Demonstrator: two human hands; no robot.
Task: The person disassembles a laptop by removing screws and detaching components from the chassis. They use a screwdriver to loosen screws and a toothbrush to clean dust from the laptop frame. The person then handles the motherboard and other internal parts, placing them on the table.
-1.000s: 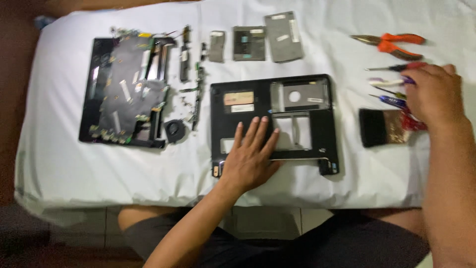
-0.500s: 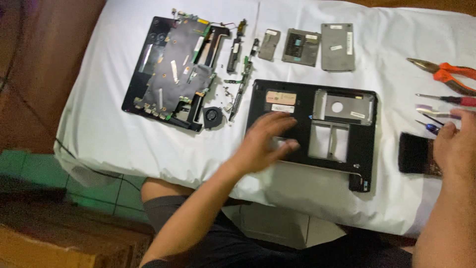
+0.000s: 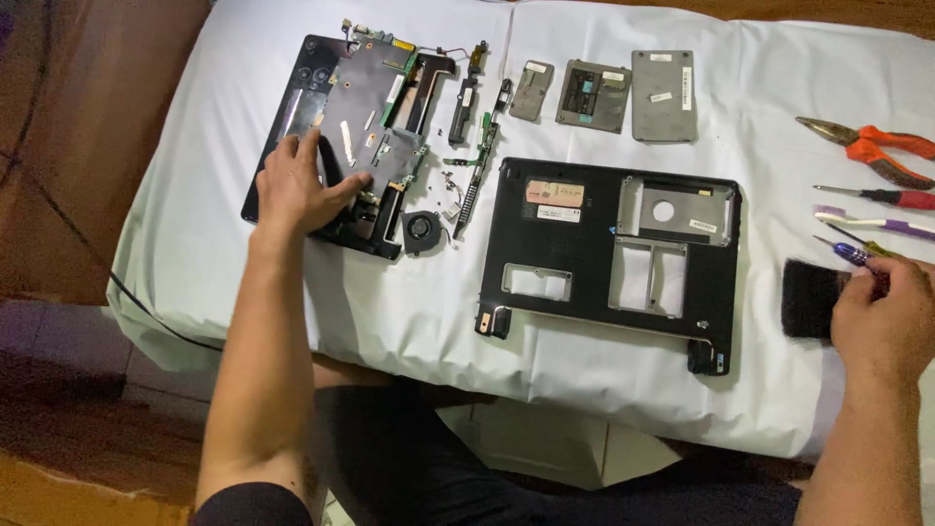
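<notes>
— Where's the left hand gone? A moment ago it lay on the black bottom case in the middle of the frame.

— It has crossed to the upper left. Now it rests on the stripped laptop base with the circuit board, fingers spread flat across the lower part of the board, thumb out toward the right. That grip is open, pressing down rather than pinching.

— And the bottom case?

— Left alone at centre right on the white cloth of the table, nothing touching it.

— The right hand?

— Low at the right edge, same as before. Its grip is curled closed around a black brush, whose dark bristle block sticks out to the left of the fingers.

— What's about it?

— Just above the hand, a row of small screwdrivers, then orange-handled pliers higher up. Along the top edge lie three grey cover plates. Between the board and the case sits a small round fan, with thin brackets and strips above it.

— Anything else changed?

— The view has swung left, so more brown floor shows.
</notes>
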